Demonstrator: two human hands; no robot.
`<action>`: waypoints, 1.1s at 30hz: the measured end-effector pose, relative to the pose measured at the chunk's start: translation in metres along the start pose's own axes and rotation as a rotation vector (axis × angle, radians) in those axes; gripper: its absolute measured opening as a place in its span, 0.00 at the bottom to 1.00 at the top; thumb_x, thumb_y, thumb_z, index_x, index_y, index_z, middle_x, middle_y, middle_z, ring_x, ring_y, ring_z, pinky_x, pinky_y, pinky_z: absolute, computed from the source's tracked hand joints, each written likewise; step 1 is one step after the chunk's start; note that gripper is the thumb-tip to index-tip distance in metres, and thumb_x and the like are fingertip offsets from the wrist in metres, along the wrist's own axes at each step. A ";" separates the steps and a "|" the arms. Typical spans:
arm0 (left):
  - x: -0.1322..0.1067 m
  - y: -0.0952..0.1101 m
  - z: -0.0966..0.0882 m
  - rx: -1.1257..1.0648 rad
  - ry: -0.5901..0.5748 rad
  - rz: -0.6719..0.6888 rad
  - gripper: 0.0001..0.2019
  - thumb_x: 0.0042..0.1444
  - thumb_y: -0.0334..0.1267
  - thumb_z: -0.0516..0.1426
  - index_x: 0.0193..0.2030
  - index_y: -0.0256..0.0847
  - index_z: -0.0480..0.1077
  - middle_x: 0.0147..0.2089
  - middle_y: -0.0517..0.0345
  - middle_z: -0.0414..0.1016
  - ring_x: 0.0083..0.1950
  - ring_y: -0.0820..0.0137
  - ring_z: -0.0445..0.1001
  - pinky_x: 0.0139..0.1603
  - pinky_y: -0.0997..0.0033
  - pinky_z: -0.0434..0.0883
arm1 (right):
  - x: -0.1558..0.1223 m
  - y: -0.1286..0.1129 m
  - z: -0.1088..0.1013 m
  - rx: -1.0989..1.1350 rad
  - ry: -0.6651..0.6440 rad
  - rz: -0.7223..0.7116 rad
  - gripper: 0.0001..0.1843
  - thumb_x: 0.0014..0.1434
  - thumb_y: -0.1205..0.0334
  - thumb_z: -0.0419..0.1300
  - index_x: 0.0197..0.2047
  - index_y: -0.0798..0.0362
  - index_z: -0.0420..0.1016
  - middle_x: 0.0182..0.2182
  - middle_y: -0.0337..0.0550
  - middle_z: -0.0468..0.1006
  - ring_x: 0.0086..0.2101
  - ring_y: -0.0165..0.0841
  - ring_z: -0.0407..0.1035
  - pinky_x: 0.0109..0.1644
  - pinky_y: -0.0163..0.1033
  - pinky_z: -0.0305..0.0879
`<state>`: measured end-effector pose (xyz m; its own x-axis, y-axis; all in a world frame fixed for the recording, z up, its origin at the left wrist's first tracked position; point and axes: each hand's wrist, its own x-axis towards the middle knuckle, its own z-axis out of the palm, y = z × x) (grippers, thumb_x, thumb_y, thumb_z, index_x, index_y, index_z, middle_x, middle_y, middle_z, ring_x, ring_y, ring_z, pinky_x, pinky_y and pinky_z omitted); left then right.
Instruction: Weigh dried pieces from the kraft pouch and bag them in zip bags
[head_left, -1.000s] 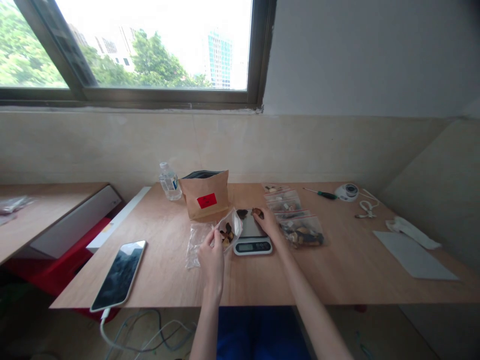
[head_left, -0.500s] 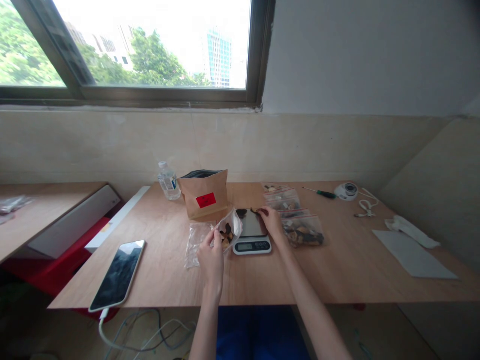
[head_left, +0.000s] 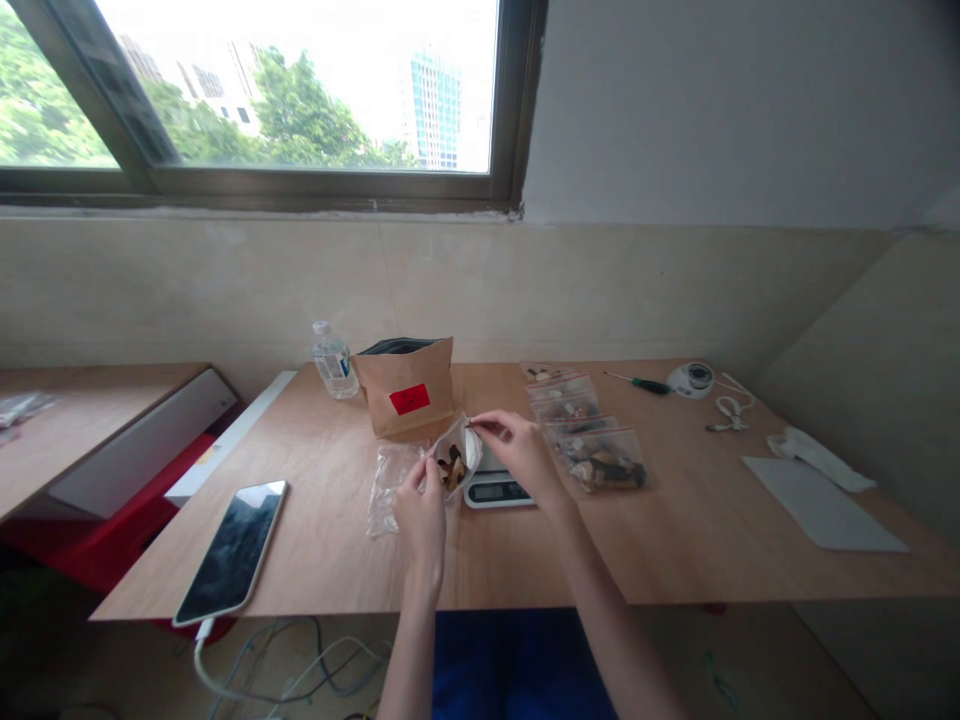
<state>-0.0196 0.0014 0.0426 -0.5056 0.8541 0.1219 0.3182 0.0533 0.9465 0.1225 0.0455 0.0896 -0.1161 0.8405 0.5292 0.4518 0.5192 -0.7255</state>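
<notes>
Clear plastic, our bag (head_left: 472,450) of dark and tan pieces (head_left: 452,468) is gripped by our left hand (head_left: 420,508) beside the scale (head_left: 496,492), our right hand (head_left: 519,452) pinching an apparent dark bit (head_left: 470,424) at its mouth, with an open brown pouch (head_left: 397,375) and zip bags (head_left: 600,460) on the wooden bench (head_left: 330,550) below the window (head_left: 322,188).

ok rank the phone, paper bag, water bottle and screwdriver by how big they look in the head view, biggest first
1. Paper bag and phone: too alike in area to rank, and the phone is nearer the camera.
2. Water bottle.
3. Screwdriver.
</notes>
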 end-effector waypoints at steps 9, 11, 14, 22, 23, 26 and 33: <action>0.001 -0.001 -0.005 -0.072 -0.010 -0.005 0.17 0.56 0.45 0.51 0.46 0.42 0.75 0.44 0.53 0.79 0.45 0.60 0.75 0.42 0.67 0.71 | 0.006 0.013 0.019 -0.058 -0.093 -0.031 0.12 0.61 0.56 0.53 0.42 0.51 0.73 0.36 0.41 0.76 0.32 0.30 0.68 0.37 0.34 0.63; 0.001 -0.002 -0.006 -0.078 -0.009 0.000 0.17 0.56 0.45 0.51 0.46 0.42 0.75 0.43 0.53 0.79 0.46 0.60 0.75 0.43 0.66 0.71 | 0.009 0.029 0.024 -0.059 0.006 0.007 0.15 0.64 0.57 0.47 0.41 0.52 0.73 0.37 0.43 0.75 0.32 0.30 0.68 0.37 0.34 0.63; 0.001 -0.004 -0.006 -0.089 -0.002 -0.004 0.17 0.56 0.45 0.52 0.46 0.42 0.75 0.42 0.53 0.79 0.44 0.60 0.76 0.42 0.66 0.71 | 0.009 0.062 0.032 -0.206 0.053 0.085 0.14 0.63 0.62 0.46 0.40 0.54 0.73 0.38 0.47 0.75 0.39 0.35 0.68 0.43 0.37 0.62; 0.001 -0.008 -0.004 -0.090 0.000 -0.036 0.18 0.56 0.47 0.52 0.46 0.43 0.75 0.37 0.53 0.80 0.41 0.59 0.76 0.35 0.67 0.71 | 0.005 0.104 0.050 -0.555 -0.114 0.207 0.12 0.58 0.61 0.56 0.45 0.51 0.74 0.44 0.47 0.76 0.46 0.42 0.62 0.48 0.43 0.53; 0.001 -0.008 -0.004 -0.092 0.000 -0.032 0.18 0.56 0.47 0.52 0.46 0.43 0.75 0.37 0.53 0.80 0.41 0.59 0.76 0.34 0.67 0.71 | 0.006 0.104 0.049 -0.562 -0.111 0.211 0.11 0.58 0.61 0.56 0.42 0.51 0.75 0.42 0.47 0.76 0.45 0.42 0.63 0.47 0.43 0.53; 0.002 -0.008 -0.004 -0.095 0.002 -0.026 0.17 0.55 0.47 0.52 0.46 0.43 0.75 0.36 0.53 0.80 0.40 0.60 0.76 0.33 0.68 0.70 | 0.007 0.104 0.046 -0.528 -0.054 0.213 0.08 0.57 0.60 0.57 0.36 0.52 0.77 0.38 0.47 0.77 0.43 0.41 0.64 0.46 0.43 0.54; 0.002 -0.008 -0.002 -0.119 -0.008 -0.023 0.17 0.55 0.47 0.53 0.44 0.41 0.76 0.36 0.53 0.80 0.38 0.60 0.76 0.30 0.70 0.69 | 0.005 0.069 0.030 0.018 0.307 0.191 0.12 0.58 0.57 0.53 0.36 0.55 0.73 0.32 0.44 0.75 0.31 0.32 0.66 0.37 0.36 0.62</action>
<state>-0.0251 0.0018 0.0359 -0.5049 0.8576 0.0977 0.2089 0.0116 0.9779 0.1261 0.0898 0.0288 0.2413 0.8381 0.4892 0.4233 0.3627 -0.8302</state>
